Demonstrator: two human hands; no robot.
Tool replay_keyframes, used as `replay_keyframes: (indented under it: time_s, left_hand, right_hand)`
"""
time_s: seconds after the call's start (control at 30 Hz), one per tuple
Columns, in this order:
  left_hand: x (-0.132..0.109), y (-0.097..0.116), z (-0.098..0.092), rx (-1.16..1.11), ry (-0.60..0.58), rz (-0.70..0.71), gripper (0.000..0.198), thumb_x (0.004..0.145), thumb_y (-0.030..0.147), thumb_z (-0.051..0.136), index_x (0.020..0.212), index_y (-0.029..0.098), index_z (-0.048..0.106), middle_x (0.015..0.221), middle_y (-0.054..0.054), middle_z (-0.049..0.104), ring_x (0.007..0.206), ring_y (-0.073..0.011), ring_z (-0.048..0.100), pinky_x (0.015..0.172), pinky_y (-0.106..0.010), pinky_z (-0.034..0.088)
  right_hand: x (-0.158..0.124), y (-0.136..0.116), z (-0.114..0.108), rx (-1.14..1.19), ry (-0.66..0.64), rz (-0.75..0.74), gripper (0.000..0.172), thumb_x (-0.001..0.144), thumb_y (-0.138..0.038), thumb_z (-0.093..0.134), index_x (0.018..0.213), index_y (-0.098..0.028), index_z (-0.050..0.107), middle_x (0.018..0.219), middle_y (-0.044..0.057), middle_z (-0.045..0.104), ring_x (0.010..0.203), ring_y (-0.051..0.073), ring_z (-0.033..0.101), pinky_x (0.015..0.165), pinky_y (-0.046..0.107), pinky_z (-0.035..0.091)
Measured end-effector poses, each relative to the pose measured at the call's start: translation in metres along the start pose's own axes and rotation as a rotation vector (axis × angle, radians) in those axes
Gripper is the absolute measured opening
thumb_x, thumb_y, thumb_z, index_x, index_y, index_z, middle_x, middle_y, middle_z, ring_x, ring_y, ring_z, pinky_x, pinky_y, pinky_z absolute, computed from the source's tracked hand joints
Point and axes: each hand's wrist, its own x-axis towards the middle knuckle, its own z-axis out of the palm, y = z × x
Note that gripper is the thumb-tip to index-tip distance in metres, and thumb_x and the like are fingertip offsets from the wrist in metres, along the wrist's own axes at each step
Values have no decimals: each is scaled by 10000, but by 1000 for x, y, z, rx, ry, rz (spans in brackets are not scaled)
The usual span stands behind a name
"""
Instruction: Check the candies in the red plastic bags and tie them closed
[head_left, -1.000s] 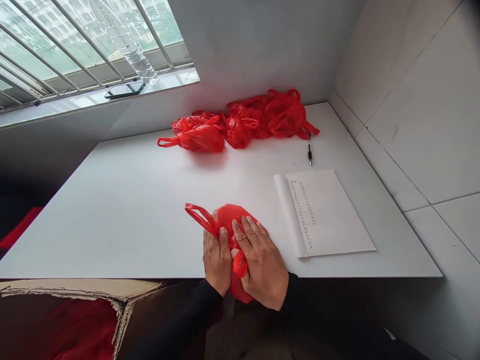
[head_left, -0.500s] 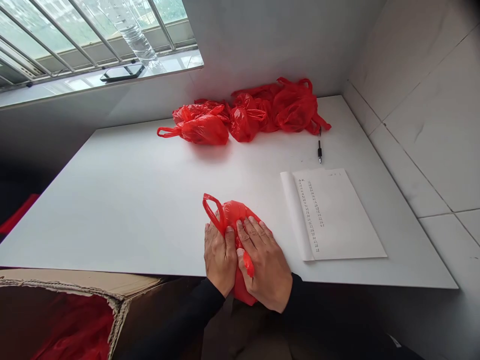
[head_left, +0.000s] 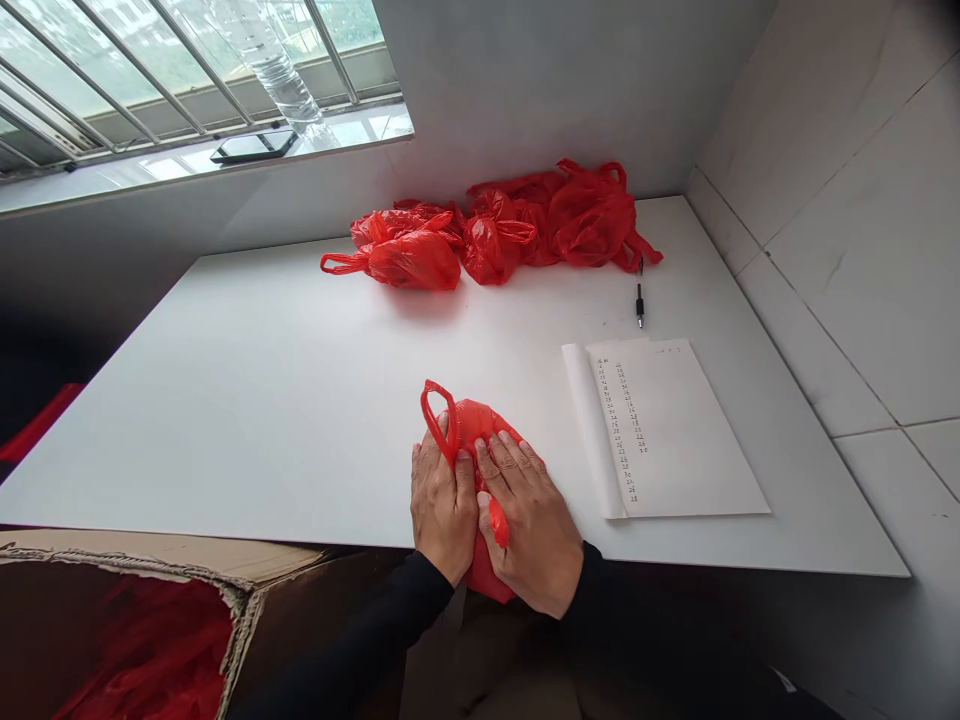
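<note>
A red plastic bag (head_left: 480, 418) lies at the table's front edge, its lower end hanging over. My left hand (head_left: 441, 500) presses on its left side with fingers stretched out. Flat across the bag's right side lies my right hand (head_left: 529, 520), fingers extended and close together. One handle loop stands up by the left fingertips. A short red end of plastic pokes out between my right thumb and palm. Both hands touch the bag and cover much of its middle. What is inside the bag is hidden.
Several tied red bags (head_left: 491, 235) lie along the back of the white table (head_left: 262, 400). At right are an open notebook (head_left: 690, 430) with handwritten numbers and a pen (head_left: 640, 305). A cardboard box (head_left: 247, 590) with red plastic stands front left. A bottle (head_left: 289, 85) and phone (head_left: 255, 147) rest on the windowsill.
The upright handle loop has leaned slightly to the right. Both hands remain on the bag in nearly the same place, and the view has shifted a little.
</note>
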Motion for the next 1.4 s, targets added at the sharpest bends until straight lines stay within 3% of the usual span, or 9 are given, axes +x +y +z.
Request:
replay_keyframes:
  time_s: [0.7,0.9,0.97,1.03,1.1,1.2,1.33,1.4]
  left_hand:
    - [0,0,1,-23,0,-16,461,1068,375,266,1422,285,546,1390,-54,621,1382,-231,485,1273,-499,151]
    - [0,5,-1,-62,26,-10,457,1064,368,283,1395,250,575,1371,-79,634,1375,-250,490,1266,-530,154]
    - [0,9,-2,-78,54,-11,461,1063,367,294,1403,221,568,1405,-99,611,1388,-258,478,1253,-534,196]
    - [-1,14,-7,-98,87,-13,467,1063,372,302,1415,208,562,1411,-113,603,1355,-259,511,1206,-511,314]
    - [-3,21,-18,-111,123,-1,469,1064,385,307,1412,218,574,1400,-111,602,1317,-254,535,1151,-476,396]
    - [-9,31,-50,-102,162,43,455,1051,416,350,1364,247,633,1320,-110,617,1272,-272,538,1117,-470,415]
    - [-24,41,-118,-180,158,47,477,1055,457,338,1409,262,591,884,-47,671,884,-209,655,863,-368,551]
    - [-34,43,-161,-278,252,9,491,1058,474,334,1423,245,571,800,-16,655,772,-178,641,796,-329,562]
  right_hand:
    - [-1,0,0,-13,0,-10,597,986,-222,441,1564,-97,359,1623,86,374,1534,247,273,1260,455,306]
    - [-3,3,3,22,35,-26,578,989,-203,415,1557,-100,374,1603,112,406,1520,273,308,1225,521,352]
    - [-6,6,4,80,70,-34,557,1017,-232,394,1563,-122,366,1609,121,395,1520,283,306,1218,553,344]
    - [-12,8,2,203,117,-27,536,1054,-284,359,1580,-183,336,1626,98,370,1524,278,298,1226,580,305]
    - [-19,9,-5,358,150,37,510,1075,-337,334,1581,-267,328,1637,49,359,1526,267,297,1234,595,273]
    - [-30,1,-25,516,137,175,474,1079,-404,326,1538,-319,409,1613,26,400,1497,273,356,1211,577,333]
    - [-40,-24,-56,614,89,85,485,1063,-436,334,1508,-302,470,1558,44,477,1456,306,422,1185,566,390]
    - [-42,-36,-64,603,69,15,496,1053,-451,337,1502,-303,485,1529,48,513,1439,337,443,1162,575,423]
